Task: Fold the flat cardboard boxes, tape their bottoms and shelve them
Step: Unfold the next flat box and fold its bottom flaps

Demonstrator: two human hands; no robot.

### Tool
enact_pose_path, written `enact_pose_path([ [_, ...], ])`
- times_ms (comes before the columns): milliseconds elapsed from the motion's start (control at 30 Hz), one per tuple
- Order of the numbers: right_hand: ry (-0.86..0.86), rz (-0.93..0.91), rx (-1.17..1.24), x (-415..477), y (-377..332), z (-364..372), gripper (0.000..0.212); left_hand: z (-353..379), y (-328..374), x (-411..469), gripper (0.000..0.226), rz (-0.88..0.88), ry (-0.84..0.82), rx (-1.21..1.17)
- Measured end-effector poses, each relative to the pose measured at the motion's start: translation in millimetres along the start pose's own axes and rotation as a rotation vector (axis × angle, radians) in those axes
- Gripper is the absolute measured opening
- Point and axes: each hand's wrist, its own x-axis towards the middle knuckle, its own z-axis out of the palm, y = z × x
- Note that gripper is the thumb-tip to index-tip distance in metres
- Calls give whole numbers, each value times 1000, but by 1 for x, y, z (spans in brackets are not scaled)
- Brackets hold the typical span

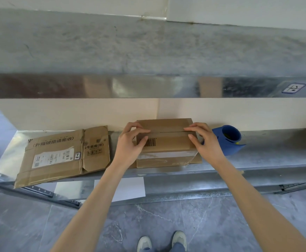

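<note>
Head shows two hands (130, 144) (205, 140) pressing one folded box (168, 142)

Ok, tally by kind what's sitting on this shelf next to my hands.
Folded cardboard box: 1
Flat cardboard box: 1
Blue tape dispenser: 1
Total: 3

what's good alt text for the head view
Left hand and right hand press the flaps of a folded brown cardboard box on a grey metal shelf. A flattened brown cardboard box lies left of it, a blue tape dispenser right.
</note>
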Motion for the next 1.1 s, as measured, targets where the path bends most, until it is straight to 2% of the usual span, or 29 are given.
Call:
enact_pose_path([
  [200,-48,-21,-54,0,0,-3,25,13,10,-4,18,-52,102,114],
  [367,-159,-51,-43,-1,5,-14,30,19,17,-9,19,-64,168,163],
  [533,-115,-8,-245,4,44,-54,38,27,22,-14,17,-84,242,168],
  [633,-299,83,-445,13,81,-82,57,35,24,-16,17,-111,285,152],
  [700,-428,73,-560,17,98,-94,68,39,24,-17,18,-124,312,144],
  [1000,-699,-39,-594,23,138,-117,87,44,24,-17,18,-151,361,183],
  [1100,-723,-62,-618,24,136,-121,90,45,23,-17,17,-161,357,199],
])
